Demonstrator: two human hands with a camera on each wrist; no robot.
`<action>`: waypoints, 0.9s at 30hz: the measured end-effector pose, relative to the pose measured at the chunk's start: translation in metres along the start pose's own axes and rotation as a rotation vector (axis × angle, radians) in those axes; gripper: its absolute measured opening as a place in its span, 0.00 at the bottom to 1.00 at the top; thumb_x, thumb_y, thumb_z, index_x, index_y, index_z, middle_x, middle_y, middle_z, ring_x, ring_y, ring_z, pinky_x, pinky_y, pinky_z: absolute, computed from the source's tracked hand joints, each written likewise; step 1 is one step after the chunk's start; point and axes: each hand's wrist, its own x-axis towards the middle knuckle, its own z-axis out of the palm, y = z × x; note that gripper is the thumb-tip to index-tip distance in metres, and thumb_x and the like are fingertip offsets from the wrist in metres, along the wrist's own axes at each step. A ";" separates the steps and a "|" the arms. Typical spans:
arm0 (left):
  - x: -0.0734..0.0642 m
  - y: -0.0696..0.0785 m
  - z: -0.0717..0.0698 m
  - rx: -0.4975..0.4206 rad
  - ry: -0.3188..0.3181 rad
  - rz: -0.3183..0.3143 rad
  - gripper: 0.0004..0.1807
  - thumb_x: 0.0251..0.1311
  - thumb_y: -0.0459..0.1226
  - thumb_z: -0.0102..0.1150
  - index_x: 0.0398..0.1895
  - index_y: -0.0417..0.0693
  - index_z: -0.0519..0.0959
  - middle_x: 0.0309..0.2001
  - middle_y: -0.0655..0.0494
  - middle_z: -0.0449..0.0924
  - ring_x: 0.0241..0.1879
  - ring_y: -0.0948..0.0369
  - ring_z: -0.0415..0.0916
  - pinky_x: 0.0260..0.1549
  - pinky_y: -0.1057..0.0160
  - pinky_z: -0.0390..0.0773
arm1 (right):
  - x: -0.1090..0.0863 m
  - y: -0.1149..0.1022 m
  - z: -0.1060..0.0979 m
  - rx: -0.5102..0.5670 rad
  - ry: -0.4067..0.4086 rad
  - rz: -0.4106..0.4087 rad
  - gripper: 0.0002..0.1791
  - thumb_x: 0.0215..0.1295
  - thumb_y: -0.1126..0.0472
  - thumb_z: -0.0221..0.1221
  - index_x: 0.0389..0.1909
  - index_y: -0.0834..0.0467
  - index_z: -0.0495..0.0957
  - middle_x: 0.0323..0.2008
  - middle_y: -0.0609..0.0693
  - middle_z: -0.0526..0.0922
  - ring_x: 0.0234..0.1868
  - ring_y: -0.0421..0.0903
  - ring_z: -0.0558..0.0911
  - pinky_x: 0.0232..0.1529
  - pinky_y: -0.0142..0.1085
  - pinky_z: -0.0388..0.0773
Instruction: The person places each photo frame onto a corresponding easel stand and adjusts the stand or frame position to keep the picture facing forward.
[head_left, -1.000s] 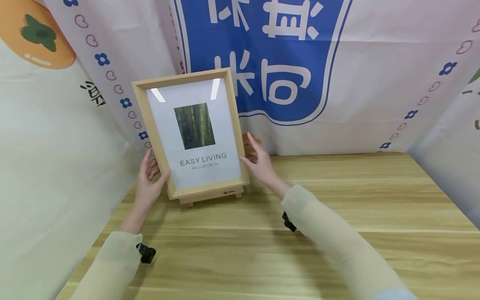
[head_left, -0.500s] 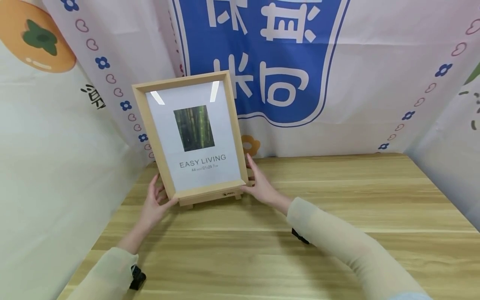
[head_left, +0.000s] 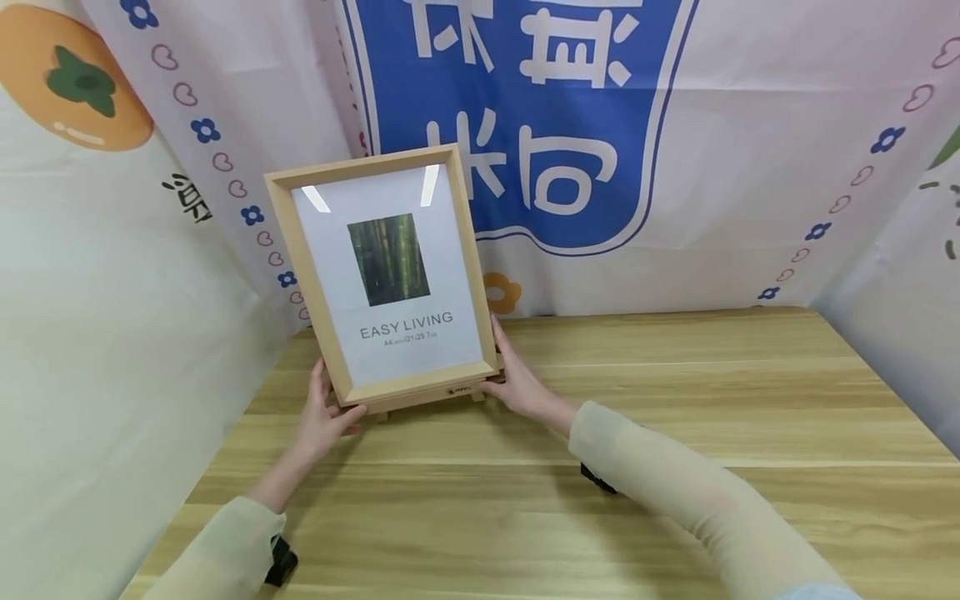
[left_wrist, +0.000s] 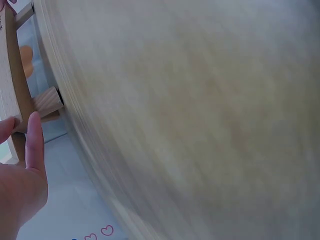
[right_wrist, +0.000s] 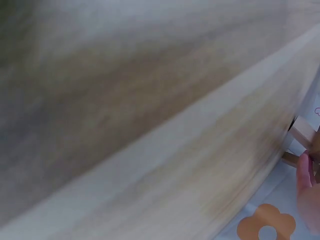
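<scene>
Wooden picture frame [head_left: 386, 279] upright on a small wooden easel stand [head_left: 423, 397], leaning slightly back, at the far left part of the wooden table [head_left: 675, 392], close to the printed backdrop [head_left: 570, 125]. Inside the frame: white mat, dark green bamboo photo [head_left: 388, 259], and the words "EASY LIVING" [head_left: 406, 324] beneath it. Two bright light reflections on the glass near the top edge.

Left hand [head_left: 324, 421] at the lower left corner of the frame, thumb laid over the front of the bottom rail, fingers behind the left edge: grasping the frame at that corner. In the left wrist view, left hand's fingers [left_wrist: 35, 142] extended along the frame's wooden edge [left_wrist: 15, 80], with a stand foot [left_wrist: 47, 102] just beside them; much of that view filled by blurred table surface.

Right hand [head_left: 517, 383] at the lower right corner, fingers straight along the right side rail, thumb near the stand's end, pressing against the frame rather than curling round it. In the right wrist view, only a fingertip [right_wrist: 306, 175] at the right margin, next to a pale wooden piece of the stand [right_wrist: 302, 134]; the rest a blur of table grain and an orange flower print [right_wrist: 265, 227].

Pale sheer sleeves [head_left: 675, 492] over both forearms, a black wrist strap [head_left: 279, 562] below the left one.
</scene>
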 end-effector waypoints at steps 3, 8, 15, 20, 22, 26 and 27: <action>-0.002 0.001 0.000 -0.002 0.001 -0.001 0.61 0.61 0.21 0.57 0.75 0.65 0.22 0.75 0.32 0.34 0.60 0.28 0.61 0.33 0.52 0.85 | 0.000 0.000 0.001 0.004 -0.006 -0.001 0.62 0.59 0.74 0.63 0.77 0.48 0.25 0.73 0.63 0.52 0.59 0.58 0.71 0.52 0.39 0.79; -0.002 0.001 0.000 -0.004 0.004 -0.001 0.60 0.61 0.21 0.57 0.75 0.65 0.23 0.75 0.32 0.34 0.59 0.28 0.62 0.32 0.53 0.86 | -0.001 0.000 0.002 0.023 -0.015 0.009 0.62 0.60 0.74 0.63 0.76 0.46 0.25 0.72 0.64 0.52 0.58 0.59 0.72 0.53 0.40 0.79; -0.003 0.003 0.004 -0.003 0.005 -0.009 0.60 0.61 0.21 0.56 0.75 0.66 0.23 0.75 0.34 0.33 0.59 0.28 0.63 0.32 0.54 0.86 | -0.001 0.001 0.000 0.020 -0.020 0.042 0.63 0.59 0.74 0.63 0.76 0.43 0.24 0.71 0.64 0.55 0.58 0.58 0.73 0.55 0.40 0.77; -0.004 0.005 0.008 0.012 0.010 -0.015 0.61 0.61 0.21 0.57 0.75 0.68 0.23 0.75 0.34 0.33 0.58 0.29 0.65 0.32 0.52 0.86 | -0.004 0.001 -0.003 0.043 -0.012 0.064 0.63 0.58 0.75 0.63 0.76 0.43 0.26 0.70 0.65 0.56 0.55 0.58 0.76 0.54 0.39 0.78; -0.006 0.007 0.012 0.014 0.012 -0.016 0.61 0.60 0.21 0.57 0.75 0.68 0.23 0.75 0.33 0.34 0.57 0.30 0.66 0.32 0.52 0.86 | -0.006 0.002 -0.006 0.053 -0.006 0.060 0.63 0.58 0.77 0.63 0.77 0.44 0.26 0.69 0.66 0.57 0.54 0.59 0.76 0.54 0.39 0.79; -0.007 0.010 0.023 0.002 0.021 -0.021 0.61 0.59 0.20 0.57 0.75 0.67 0.24 0.74 0.32 0.37 0.55 0.30 0.67 0.31 0.52 0.86 | -0.011 0.005 -0.013 0.060 -0.002 0.073 0.63 0.58 0.77 0.63 0.77 0.45 0.27 0.69 0.66 0.57 0.53 0.58 0.77 0.53 0.38 0.79; -0.008 0.010 0.026 -0.001 0.022 -0.021 0.61 0.59 0.20 0.57 0.75 0.67 0.24 0.74 0.32 0.38 0.55 0.30 0.68 0.31 0.52 0.86 | -0.012 0.006 -0.015 0.059 -0.002 0.078 0.63 0.58 0.77 0.63 0.77 0.45 0.27 0.70 0.66 0.57 0.53 0.58 0.77 0.52 0.38 0.79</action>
